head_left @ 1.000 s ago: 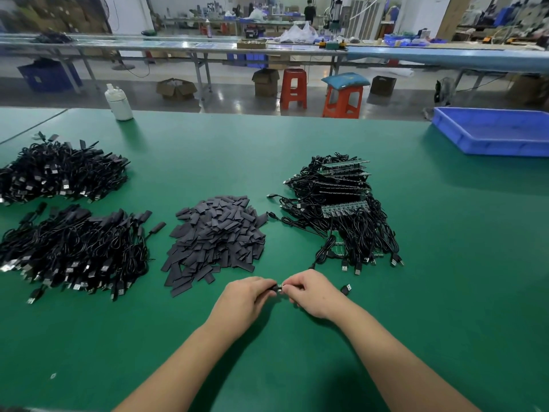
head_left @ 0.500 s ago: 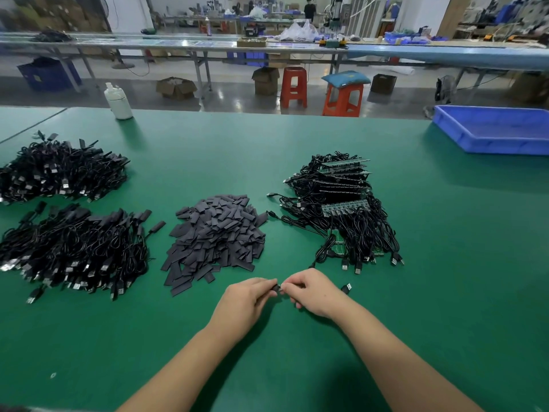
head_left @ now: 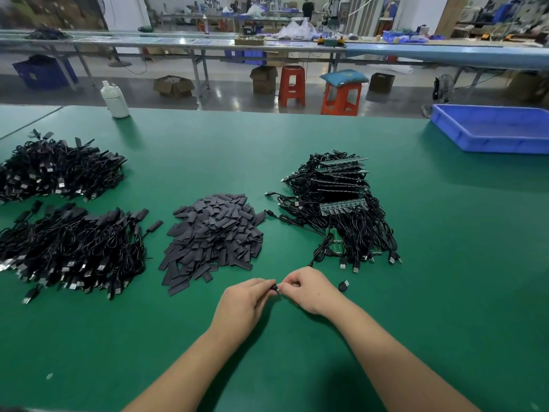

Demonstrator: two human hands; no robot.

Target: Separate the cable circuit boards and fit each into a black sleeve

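My left hand (head_left: 242, 304) and my right hand (head_left: 309, 288) meet fingertip to fingertip at the table's front middle, both pinching one small black piece (head_left: 275, 287); whether it is a sleeve over a cable's board I cannot tell. That cable runs up from my right hand to the pile of cables on green board strips (head_left: 338, 206). A heap of flat black sleeves (head_left: 214, 233) lies just left of that pile. A loose USB plug (head_left: 343, 285) rests right of my right hand.
Two piles of sleeved cables sit at the left, one near (head_left: 71, 251) and one farther back (head_left: 56, 171). A white bottle (head_left: 115, 99) stands at the far edge. A blue tray (head_left: 493, 130) occupies the back right of the green table (head_left: 445, 263).
Both hands have stayed together on the small piece, with only slight finger shifts. The piles have not moved.
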